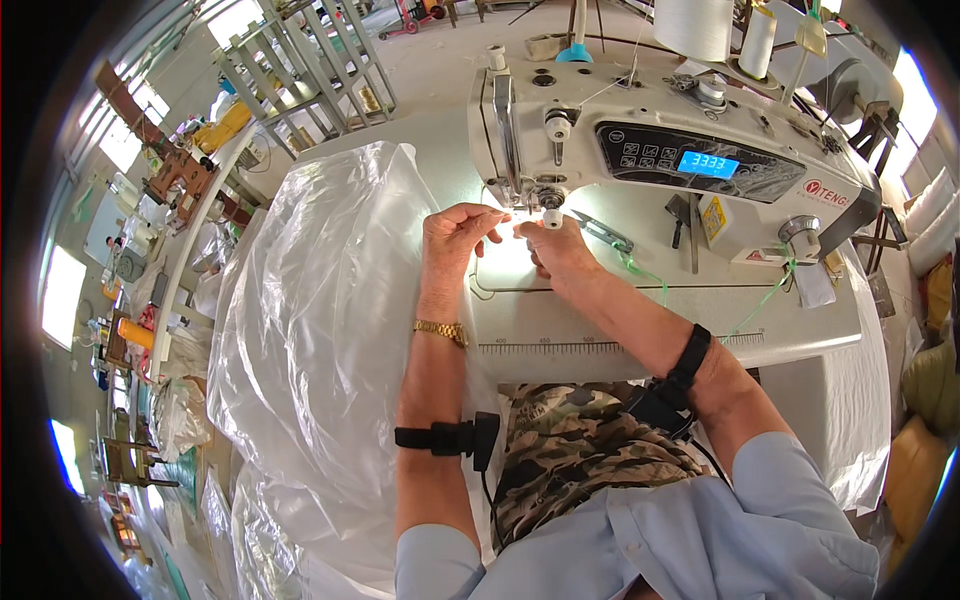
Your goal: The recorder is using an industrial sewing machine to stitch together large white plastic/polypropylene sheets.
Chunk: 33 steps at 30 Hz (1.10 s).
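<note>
Sewing machine needle area (528, 205) sits under the white machine head (640, 140), lit bright. Clear plastic sheeting (320, 300) piles at left over the tabletop (640, 330). Left hand (455, 235), gold watch (441, 330) on wrist, fingers pinched narrow, probably on thread, glare hides it. Right hand (555, 250) just beside, fingers curled at the needle; grip unclear. Small snips (602, 232) lie right of it.

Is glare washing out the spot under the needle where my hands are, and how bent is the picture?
Head view: the machine's lamp blows out the bed between the left hand and right hand, hiding fingertip detail; fisheye curves the sewing machine and table edge; the corners go black.
</note>
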Available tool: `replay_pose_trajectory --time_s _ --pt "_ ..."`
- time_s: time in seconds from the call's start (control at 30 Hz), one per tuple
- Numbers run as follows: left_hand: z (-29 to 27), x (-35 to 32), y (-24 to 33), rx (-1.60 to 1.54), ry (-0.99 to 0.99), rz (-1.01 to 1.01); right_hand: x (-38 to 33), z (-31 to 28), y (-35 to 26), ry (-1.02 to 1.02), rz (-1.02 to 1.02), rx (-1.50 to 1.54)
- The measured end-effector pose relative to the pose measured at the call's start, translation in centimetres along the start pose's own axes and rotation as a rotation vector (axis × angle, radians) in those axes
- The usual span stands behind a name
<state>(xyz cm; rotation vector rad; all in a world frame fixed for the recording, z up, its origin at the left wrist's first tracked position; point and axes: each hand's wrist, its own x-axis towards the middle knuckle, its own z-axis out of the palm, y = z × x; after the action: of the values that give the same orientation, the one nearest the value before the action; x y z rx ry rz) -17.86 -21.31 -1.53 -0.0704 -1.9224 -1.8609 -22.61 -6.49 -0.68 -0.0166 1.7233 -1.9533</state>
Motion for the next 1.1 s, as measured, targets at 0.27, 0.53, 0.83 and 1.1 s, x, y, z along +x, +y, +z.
replay_pose_trajectory --time_s 0.27,0.53,0.83,1.1 --pt "0.1 0.0 -0.2 0.026 -0.036 -0.027 -0.8 -0.5 0.2 0.041 -0.055 0.093" --pt "0.1 -0.1 0.0 0.016 -0.007 -0.045 -0.1 -1.0 1.6 0.037 -0.134 0.088" --pt "-0.1 -0.2 0.1 -0.169 -0.024 -0.123 1.0 0.3 2.3 0.203 -0.262 0.104" --pt "-0.4 -0.4 0.1 -0.219 0.021 -0.136 0.8 1.4 1.2 0.246 -0.181 0.012"
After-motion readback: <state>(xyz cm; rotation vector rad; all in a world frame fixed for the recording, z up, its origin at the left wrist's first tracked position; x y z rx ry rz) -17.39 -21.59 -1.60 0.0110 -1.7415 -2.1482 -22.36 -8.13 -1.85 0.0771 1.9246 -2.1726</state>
